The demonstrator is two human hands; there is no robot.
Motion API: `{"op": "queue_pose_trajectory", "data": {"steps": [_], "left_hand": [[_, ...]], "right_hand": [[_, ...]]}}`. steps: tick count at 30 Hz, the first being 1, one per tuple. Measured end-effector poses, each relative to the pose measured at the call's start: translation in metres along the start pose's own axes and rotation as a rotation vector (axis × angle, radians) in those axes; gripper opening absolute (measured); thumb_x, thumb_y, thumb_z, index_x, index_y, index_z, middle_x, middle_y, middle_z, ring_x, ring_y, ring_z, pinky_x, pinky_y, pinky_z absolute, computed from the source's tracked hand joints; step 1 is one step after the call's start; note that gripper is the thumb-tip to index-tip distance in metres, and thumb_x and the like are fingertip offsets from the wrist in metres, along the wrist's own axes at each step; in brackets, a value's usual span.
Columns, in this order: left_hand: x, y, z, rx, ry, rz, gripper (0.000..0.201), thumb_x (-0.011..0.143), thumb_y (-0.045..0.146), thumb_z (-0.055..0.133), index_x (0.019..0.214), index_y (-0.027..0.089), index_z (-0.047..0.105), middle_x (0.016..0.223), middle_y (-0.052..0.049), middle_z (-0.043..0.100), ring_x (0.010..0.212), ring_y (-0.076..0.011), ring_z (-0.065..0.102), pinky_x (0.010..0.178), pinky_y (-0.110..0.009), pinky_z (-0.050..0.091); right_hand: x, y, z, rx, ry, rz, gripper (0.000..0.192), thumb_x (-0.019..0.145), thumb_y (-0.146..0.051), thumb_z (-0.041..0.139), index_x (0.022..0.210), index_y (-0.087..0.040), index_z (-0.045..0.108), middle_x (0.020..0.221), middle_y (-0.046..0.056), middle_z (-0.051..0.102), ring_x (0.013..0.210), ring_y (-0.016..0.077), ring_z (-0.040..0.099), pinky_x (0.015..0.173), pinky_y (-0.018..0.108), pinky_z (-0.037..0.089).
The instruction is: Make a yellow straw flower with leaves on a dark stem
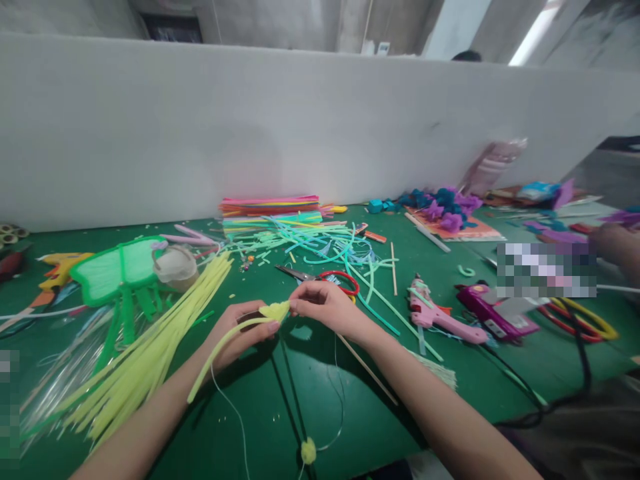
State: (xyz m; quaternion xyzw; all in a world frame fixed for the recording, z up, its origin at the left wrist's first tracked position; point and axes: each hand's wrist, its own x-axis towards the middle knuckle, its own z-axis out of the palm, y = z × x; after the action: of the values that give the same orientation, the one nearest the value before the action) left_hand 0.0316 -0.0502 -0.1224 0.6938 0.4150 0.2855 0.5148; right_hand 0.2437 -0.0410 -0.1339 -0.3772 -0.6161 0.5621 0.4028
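Observation:
A small yellow shape of bent pipe cleaner (pixel 274 311) is pinched between my two hands, with one long yellow strand curving down from it to the left. My left hand (pixel 240 330) grips its left side between thumb and fingers. From the right, my right hand (pixel 325 308) holds its edge with thumb and fingertips. Thin pale string hangs below, and a small yellow pompom-like ball (pixel 309 451) sits lower down near the table edge. Just behind my right hand lie scissors with red handles (pixel 345 281). A wooden stick (pixel 367 370) lies under my right forearm.
Yellow pipe cleaners (pixel 165 360) fan out at left, near a green butterfly-like shape (pixel 123 267) and a yellow glue gun (pixel 63 270). Pink (pixel 445 320) and purple (pixel 495 317) glue guns lie right. Teal strands (pixel 320 240) are scattered behind. Another person's hand (pixel 615 243) is at far right.

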Motion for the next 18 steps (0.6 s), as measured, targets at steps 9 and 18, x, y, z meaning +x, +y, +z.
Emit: {"op": "queue_pose_trajectory", "data": {"steps": [9, 18], "left_hand": [[0.002, -0.010, 0.003, -0.085, -0.004, -0.028, 0.025, 0.079, 0.039, 0.067, 0.080, 0.014, 0.063, 0.068, 0.000, 0.061, 0.064, -0.0135, 0.053, 0.061, -0.024, 0.041], [0.003, -0.015, 0.003, -0.176, -0.046, 0.005, 0.025, 0.085, 0.039, 0.062, 0.087, 0.015, 0.068, 0.070, -0.001, 0.065, 0.064, -0.0126, 0.056, 0.061, -0.023, 0.042]], "right_hand": [[-0.001, -0.004, 0.002, -0.089, -0.010, 0.039, 0.023, 0.080, -0.038, 0.066, 0.083, -0.015, 0.065, 0.074, 0.002, 0.066, 0.068, 0.0129, 0.060, 0.065, 0.025, 0.046], [0.000, -0.002, -0.001, 0.021, -0.088, 0.011, 0.028, 0.081, -0.043, 0.066, 0.085, -0.016, 0.069, 0.075, 0.001, 0.067, 0.073, 0.0125, 0.062, 0.069, 0.023, 0.048]]}}
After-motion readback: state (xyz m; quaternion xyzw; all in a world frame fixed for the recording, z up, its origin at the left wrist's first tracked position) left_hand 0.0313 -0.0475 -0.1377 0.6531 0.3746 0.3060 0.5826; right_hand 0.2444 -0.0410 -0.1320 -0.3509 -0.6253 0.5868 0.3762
